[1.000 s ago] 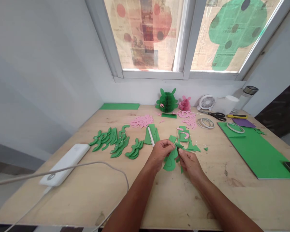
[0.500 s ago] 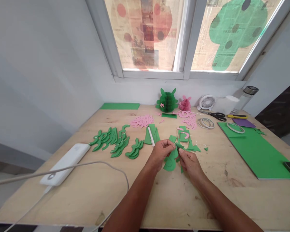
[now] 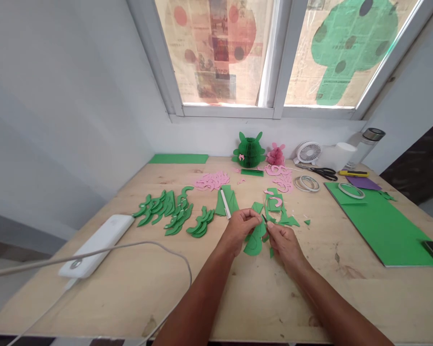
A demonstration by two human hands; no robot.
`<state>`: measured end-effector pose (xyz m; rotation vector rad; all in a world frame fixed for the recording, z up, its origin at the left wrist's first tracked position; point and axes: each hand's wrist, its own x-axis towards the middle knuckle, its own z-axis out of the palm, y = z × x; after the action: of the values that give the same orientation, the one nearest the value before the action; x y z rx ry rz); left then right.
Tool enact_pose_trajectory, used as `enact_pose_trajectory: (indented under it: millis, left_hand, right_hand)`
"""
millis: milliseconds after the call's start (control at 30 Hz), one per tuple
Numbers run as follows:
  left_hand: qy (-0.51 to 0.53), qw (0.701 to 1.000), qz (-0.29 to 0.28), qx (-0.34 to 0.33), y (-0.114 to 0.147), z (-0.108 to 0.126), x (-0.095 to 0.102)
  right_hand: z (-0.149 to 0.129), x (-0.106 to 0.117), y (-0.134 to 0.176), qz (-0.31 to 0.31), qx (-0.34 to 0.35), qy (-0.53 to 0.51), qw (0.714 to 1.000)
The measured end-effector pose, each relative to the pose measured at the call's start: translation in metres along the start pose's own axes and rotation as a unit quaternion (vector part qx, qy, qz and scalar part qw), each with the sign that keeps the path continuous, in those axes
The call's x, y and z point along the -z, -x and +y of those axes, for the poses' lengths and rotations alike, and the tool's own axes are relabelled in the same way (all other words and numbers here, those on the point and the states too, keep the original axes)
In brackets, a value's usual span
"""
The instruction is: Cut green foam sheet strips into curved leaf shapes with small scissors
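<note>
My left hand (image 3: 242,227) and my right hand (image 3: 282,236) are close together over the table, both with fingers pinched. Between their fingertips is a small green paper piece (image 3: 264,218), seen nearly edge-on and dark, so its shape is hard to make out. Directly under the hands lie green paper cut-outs (image 3: 253,246) with curved outlines, partly covered by my fingers. Just left of my left hand, a white pen (image 3: 225,203) rests on folded green paper (image 3: 233,198). Green scraps and a pink curved piece (image 3: 276,202) lie beyond my right hand.
Stacks of curved green pieces (image 3: 179,218) lie to the left, with pink cut-outs (image 3: 212,180) behind. A white power bank (image 3: 97,245) with a cable is at the left edge. Scissors (image 3: 324,172), tape rolls (image 3: 307,183) and a green sheet (image 3: 386,230) are on the right.
The green piece between my fingertips has turned from showing its face to nearly edge-on. Both hands stay in almost the same place.
</note>
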<state>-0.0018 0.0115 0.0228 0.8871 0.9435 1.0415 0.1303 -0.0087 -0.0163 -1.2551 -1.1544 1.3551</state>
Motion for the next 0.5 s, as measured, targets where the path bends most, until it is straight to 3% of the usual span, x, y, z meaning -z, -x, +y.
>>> enact_pose_trajectory:
  millis: [267, 500]
  left_hand:
    - [-0.022, 0.999, 0.04, -0.021, -0.0046, -0.0038, 0.0032]
    - [0.056, 0.996, 0.068, -0.021, -0.0061, -0.0071, 0.002]
  right_hand:
    - [-0.0031, 0.0003, 0.0003, 0.011, -0.008, -0.074, 0.997]
    - [-0.005, 0.0004, 0.0021, -0.019, 0.0, -0.096, 0.995]
